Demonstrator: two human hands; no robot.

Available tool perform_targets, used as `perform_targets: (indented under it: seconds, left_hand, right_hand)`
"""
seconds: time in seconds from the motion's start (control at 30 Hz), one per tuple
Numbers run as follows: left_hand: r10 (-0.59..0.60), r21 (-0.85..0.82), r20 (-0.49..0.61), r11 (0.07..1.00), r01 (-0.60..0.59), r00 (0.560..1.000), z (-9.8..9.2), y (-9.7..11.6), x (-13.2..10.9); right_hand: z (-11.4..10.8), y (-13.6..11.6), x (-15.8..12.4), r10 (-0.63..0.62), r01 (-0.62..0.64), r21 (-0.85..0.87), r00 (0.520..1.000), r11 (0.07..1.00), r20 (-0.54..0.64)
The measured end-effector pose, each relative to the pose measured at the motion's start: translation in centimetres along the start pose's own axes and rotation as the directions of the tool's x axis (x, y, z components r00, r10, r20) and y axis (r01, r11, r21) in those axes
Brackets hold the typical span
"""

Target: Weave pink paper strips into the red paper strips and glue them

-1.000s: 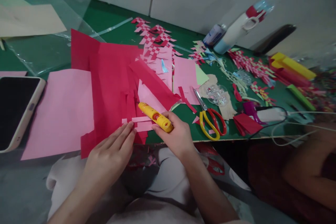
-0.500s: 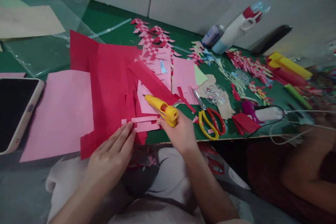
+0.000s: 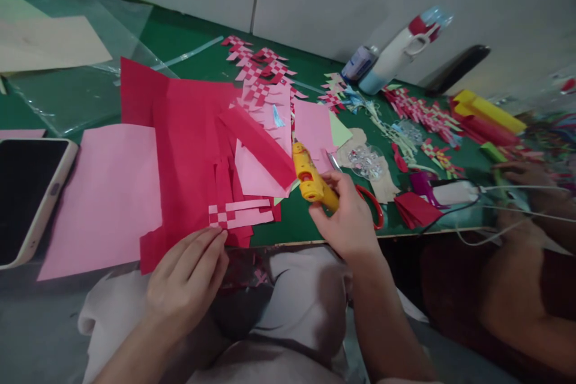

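My right hand [image 3: 346,216] is closed round the back of a yellow hot glue gun [image 3: 310,177], its nozzle pointing to the back of the table. Partly hidden behind that hand are scissors, with a red handle loop [image 3: 373,207] showing. My left hand [image 3: 189,279] rests at the table's front edge, fingers side by side and slightly bent. Its fingertips touch the lower edge of a small woven piece of pink and red paper strips [image 3: 245,214]. Under the piece lie large red paper sheets [image 3: 186,138] and loose red strips.
Left are pink paper [image 3: 108,192] and a phone [image 3: 29,201]. Checkered woven paper strings [image 3: 258,72] lie behind. A bottle [image 3: 398,57] and a can [image 3: 359,63] stand at the wall. To the right are a bead tray [image 3: 365,162], a cable [image 3: 522,188] and another person's hands [image 3: 517,222].
My right hand has carried the glue gun right, away from the woven piece, and turned its nozzle toward the back. My left fingers have drawn back slightly, uncovering the checkered corner.
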State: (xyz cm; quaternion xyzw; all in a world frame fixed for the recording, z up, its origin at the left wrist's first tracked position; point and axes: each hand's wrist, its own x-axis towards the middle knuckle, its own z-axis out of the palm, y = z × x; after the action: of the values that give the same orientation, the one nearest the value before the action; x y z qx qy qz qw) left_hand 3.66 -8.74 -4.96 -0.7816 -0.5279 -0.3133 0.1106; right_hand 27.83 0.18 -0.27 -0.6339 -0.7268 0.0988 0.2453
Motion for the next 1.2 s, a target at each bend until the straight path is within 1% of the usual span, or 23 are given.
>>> perform_targets:
  seconds: [0.1, 0.2, 0.27, 0.37, 0.43, 0.5, 0.57, 0.67, 0.77, 0.87, 1.0, 1.1, 1.17, 1.2]
  left_hand:
    - [0.012, 0.007, -0.003, 1.000, -0.012, 1.000, 0.2, -0.1, 0.0]
    - [0.051, 0.004, 0.011, 0.999, -0.051, 0.999, 0.4, -0.2, -0.1]
    - [0.066, 0.000, 0.019, 0.998, -0.066, 0.998, 0.5, -0.2, -0.2]
    - [0.052, -0.007, 0.015, 0.999, -0.052, 0.999, 0.6, 0.0, -0.2]
    - [-0.010, 0.003, -0.002, 1.000, 0.010, 1.000, 0.6, 0.0, -0.1]
    - [-0.107, 0.041, -0.016, 0.993, 0.108, 0.994, 0.6, -0.1, 0.1]
    - [-0.214, 0.100, -0.013, 0.972, 0.214, 0.977, 0.6, -0.1, 0.4]
    - [-0.338, 0.176, 0.026, 0.928, 0.329, 0.941, 0.7, 0.0, 1.1]
    - [-0.420, 0.221, 0.098, 0.893, 0.392, 0.902, 0.8, 0.6, 1.7]
    - [-0.461, 0.246, 0.135, 0.873, 0.421, 0.877, 0.9, 1.3, 2.1]
    - [-0.488, 0.213, 0.146, 0.865, 0.454, 0.861, 1.4, 1.7, 2.4]
    - [-0.509, 0.131, 0.150, 0.860, 0.493, 0.848, 1.7, 1.7, 2.8]
    - [-0.544, 0.048, 0.160, 0.838, 0.544, 0.824, 1.8, 1.7, 3.1]
    - [-0.572, 0.001, 0.166, 0.815, 0.580, 0.804, 1.7, 1.7, 3.3]
  right_hand:
    - [-0.3, 1.1, 0.1, -0.080, 0.076, -0.186, 0.997, 0.980, -0.017]
    - [0.0, 1.7, -0.1, -0.111, 0.106, -0.351, 0.994, 0.930, 0.005]
    - [0.3, 1.7, -0.4, -0.094, 0.091, -0.424, 0.995, 0.901, 0.014]
    - [0.7, 1.4, -0.8, -0.023, 0.016, -0.490, 1.000, 0.872, -0.009]
    - [0.9, 1.2, -1.0, 0.027, -0.040, -0.511, 0.999, 0.859, -0.034]
    - [1.2, 1.1, -1.3, 0.058, -0.075, -0.517, 0.997, 0.853, -0.049]
    - [1.4, 1.0, -1.6, 0.071, -0.086, -0.517, 0.996, 0.852, -0.049]
    - [1.6, 0.8, -2.2, 0.076, -0.083, -0.522, 0.996, 0.849, -0.035]
    - [1.7, 0.6, -2.9, 0.085, -0.084, -0.532, 0.996, 0.843, -0.023]
    - [1.8, 0.6, -3.3, 0.083, -0.077, -0.540, 0.996, 0.838, -0.014]
    - [2.2, 0.8, -3.7, 0.090, -0.081, -0.545, 0.996, 0.835, -0.010]
    - [2.3, 1.0, -3.8, 0.094, -0.083, -0.543, 0.996, 0.836, -0.007]
    - [2.2, 1.0, -3.7, 0.096, -0.079, -0.546, 0.995, 0.834, 0.002]
    - [2.1, 1.0, -3.7, 0.098, -0.077, -0.548, 0.995, 0.833, 0.008]
